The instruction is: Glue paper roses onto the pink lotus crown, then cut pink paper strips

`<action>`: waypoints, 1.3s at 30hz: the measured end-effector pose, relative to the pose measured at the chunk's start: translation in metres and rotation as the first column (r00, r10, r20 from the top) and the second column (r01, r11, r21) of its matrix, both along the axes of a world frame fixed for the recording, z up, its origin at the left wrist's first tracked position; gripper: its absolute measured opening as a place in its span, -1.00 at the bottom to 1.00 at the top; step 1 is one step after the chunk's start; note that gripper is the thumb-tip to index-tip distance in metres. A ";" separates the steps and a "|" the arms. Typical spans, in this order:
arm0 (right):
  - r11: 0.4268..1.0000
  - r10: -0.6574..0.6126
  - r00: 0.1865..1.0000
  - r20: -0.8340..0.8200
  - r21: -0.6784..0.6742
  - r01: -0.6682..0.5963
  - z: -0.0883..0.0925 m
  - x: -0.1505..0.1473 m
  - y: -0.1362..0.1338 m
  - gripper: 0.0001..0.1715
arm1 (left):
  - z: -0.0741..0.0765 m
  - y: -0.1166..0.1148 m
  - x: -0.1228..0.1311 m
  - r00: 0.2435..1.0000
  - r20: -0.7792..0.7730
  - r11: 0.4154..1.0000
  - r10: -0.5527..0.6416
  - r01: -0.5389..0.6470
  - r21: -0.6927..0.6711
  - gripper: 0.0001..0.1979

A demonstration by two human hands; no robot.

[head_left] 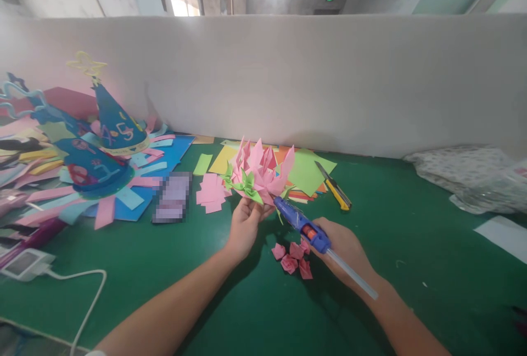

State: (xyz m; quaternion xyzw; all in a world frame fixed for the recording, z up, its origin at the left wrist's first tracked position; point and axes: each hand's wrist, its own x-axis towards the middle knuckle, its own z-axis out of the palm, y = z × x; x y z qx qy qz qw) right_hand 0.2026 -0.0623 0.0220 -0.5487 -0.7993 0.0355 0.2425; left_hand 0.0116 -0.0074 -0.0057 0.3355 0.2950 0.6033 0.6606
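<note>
While the left hand (245,227) holds a pink paper flower (263,172) from below, above the green table (164,273), its grip is closed on the base of the flower, where green paper leaves stick out. The right hand (346,249) has its grip closed around a blue glue gun (302,225). The nozzle points at the underside of the flower and is just beside it, but I cannot tell if it touches. A clear glue stick (354,277) comes out of the back of the gun, over the wrist. Between the two hands, small pink folded pieces (293,258) lie on the table. Behind the flower are coloured paper sheets (308,172), a stack of pink squares (211,191) and a yellow cutter knife (335,188). Blue paper hats (117,125) stand well to the left.
</note>
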 end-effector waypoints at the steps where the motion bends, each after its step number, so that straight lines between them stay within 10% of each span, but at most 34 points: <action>1: 1.000 0.013 1.000 -0.002 0.013 -0.013 0.001 0.000 0.000 -0.86 | -0.001 0.000 0.000 1.000 0.000 1.000 0.002 -0.002 0.000 -0.64; 39: 1.000 0.010 1.000 -0.025 0.002 -0.010 0.004 0.001 0.000 -0.63 | 0.004 0.000 -0.001 0.999 0.016 0.999 -0.029 0.028 0.029 -0.65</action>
